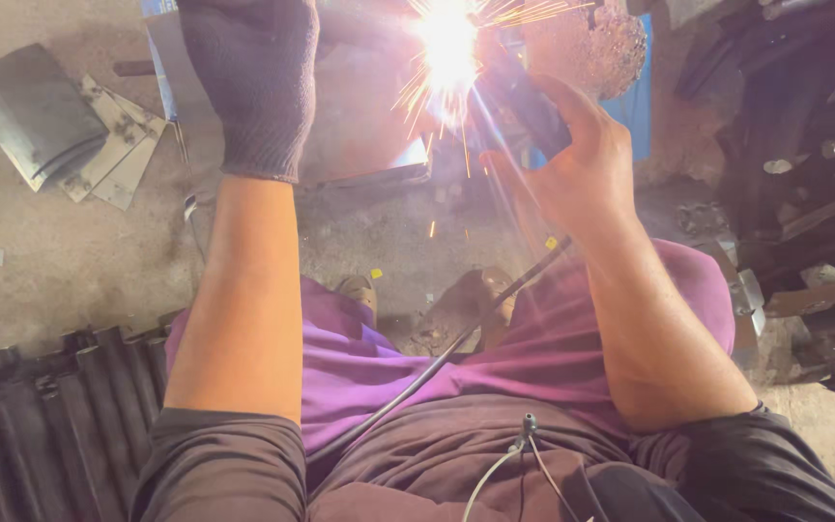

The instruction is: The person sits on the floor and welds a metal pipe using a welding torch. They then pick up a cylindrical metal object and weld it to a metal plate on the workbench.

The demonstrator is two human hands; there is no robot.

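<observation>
The bare right hand (572, 164) grips a dark electrode holder (524, 92) at a bright arc of sparks (446, 48) on the metal sheet (359, 106) lying on the floor. The gloved left hand (253, 77) rests on that sheet; whether it is clenched I cannot tell. A cable (437, 358) crosses the lap; grey plates (60, 126) lie toward the floor's left edge.

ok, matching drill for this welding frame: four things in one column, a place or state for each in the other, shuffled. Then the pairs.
Things
1. left hand
2. right hand
3. cable
4. stack of flat metal plates

Places or states
A. on the floor, upper left
B. bare, gripping a dark handle beside the sparks
C. in a dark knitted glove
D. runs across the lap, over the purple trousers

Pairs: 1-C, 2-B, 3-D, 4-A
</observation>
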